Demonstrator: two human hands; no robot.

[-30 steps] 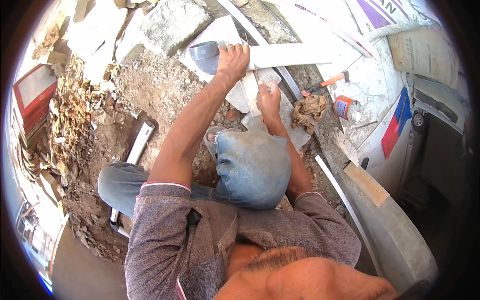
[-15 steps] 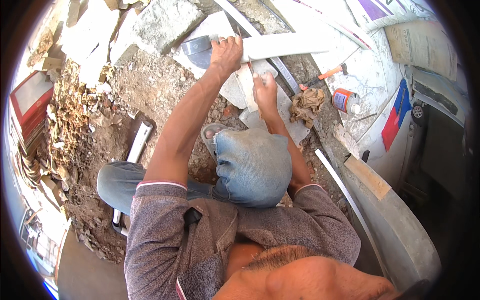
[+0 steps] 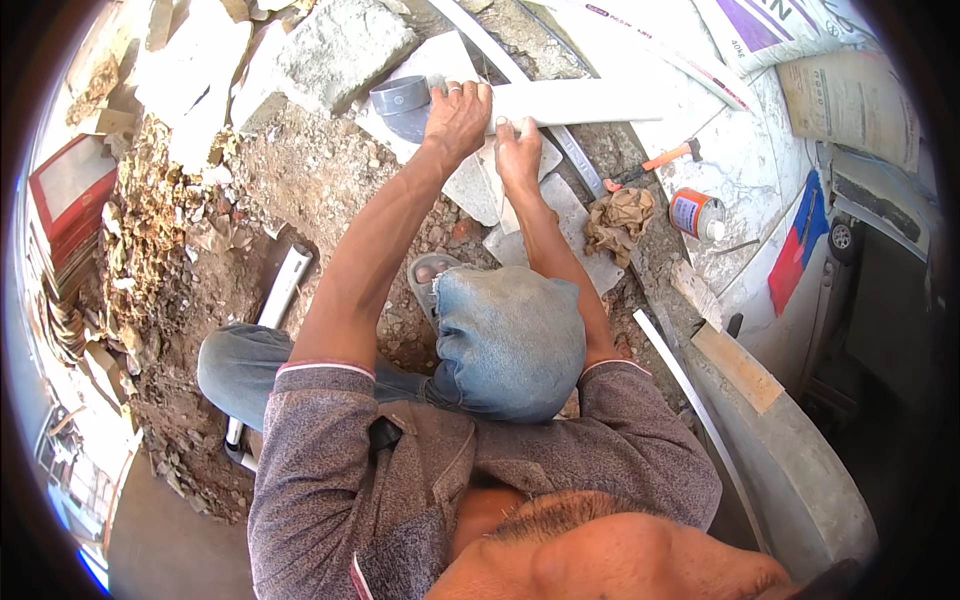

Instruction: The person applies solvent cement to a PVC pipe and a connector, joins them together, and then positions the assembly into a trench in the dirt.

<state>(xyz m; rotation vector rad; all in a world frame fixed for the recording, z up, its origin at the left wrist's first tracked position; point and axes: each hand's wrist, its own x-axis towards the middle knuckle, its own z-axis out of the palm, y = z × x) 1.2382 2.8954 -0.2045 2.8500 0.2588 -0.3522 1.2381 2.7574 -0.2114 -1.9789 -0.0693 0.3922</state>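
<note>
A white plastic pipe [image 3: 580, 103] lies crosswise at the far middle, over stone slabs and rubble. My left hand [image 3: 461, 118] is closed over its left end, fingers wrapped round it and knuckles up. Close by on the right, my right hand [image 3: 519, 155] is in a fist against the pipe's near side, thumb up. A thin blade is in that fist, mostly hidden now by the fingers and the pipe. Just left of my left hand sits a short grey pipe fitting [image 3: 400, 97], on a pale slab.
Crumpled brown paper [image 3: 619, 218], an orange-handled hammer [image 3: 665, 158] and a can with an orange label [image 3: 695, 214] lie to the right. A concrete block [image 3: 345, 50] stands far left. A curved concrete ledge [image 3: 790, 430] edges a dark drop at right.
My right hand has moved up and slightly left, against the pipe. The blade that showed between fist and pipe is now mostly hidden. My left hand keeps its grip.
</note>
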